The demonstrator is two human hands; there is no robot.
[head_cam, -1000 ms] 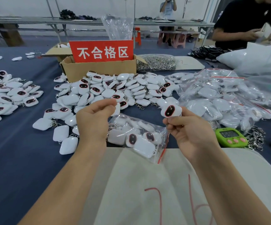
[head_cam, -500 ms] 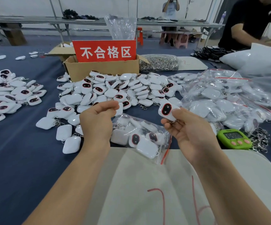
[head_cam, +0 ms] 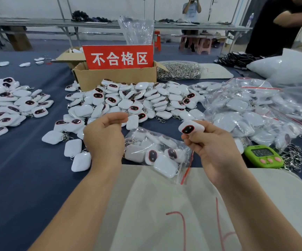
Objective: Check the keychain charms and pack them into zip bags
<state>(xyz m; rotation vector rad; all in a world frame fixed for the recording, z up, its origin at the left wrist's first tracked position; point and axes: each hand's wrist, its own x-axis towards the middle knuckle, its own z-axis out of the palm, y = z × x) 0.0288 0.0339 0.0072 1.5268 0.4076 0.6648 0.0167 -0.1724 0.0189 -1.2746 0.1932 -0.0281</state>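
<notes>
The right hand (head_cam: 213,147), centre right of the frame, pinches one white keychain charm (head_cam: 190,128) between thumb and curled fingers, its dark face toward the camera. The left hand (head_cam: 105,136), centre left, is raised with fingers curled; whether it holds anything cannot be told. Between and below them a partly filled zip bag (head_cam: 157,154) lies on the blue surface (head_cam: 20,169). Behind, a loose pile of charms (head_cam: 128,102) spreads before a cardboard box (head_cam: 115,77) bearing a red sign (head_cam: 118,57); a green timer (head_cam: 262,156) sits at lower right.

We see the person's left hand (head_cam: 104,136) and right hand (head_cam: 213,147) bare, from the fingers (head_cam: 117,116) back along both forearms to the lower frame edge, where the wide lens stretches them.
</notes>
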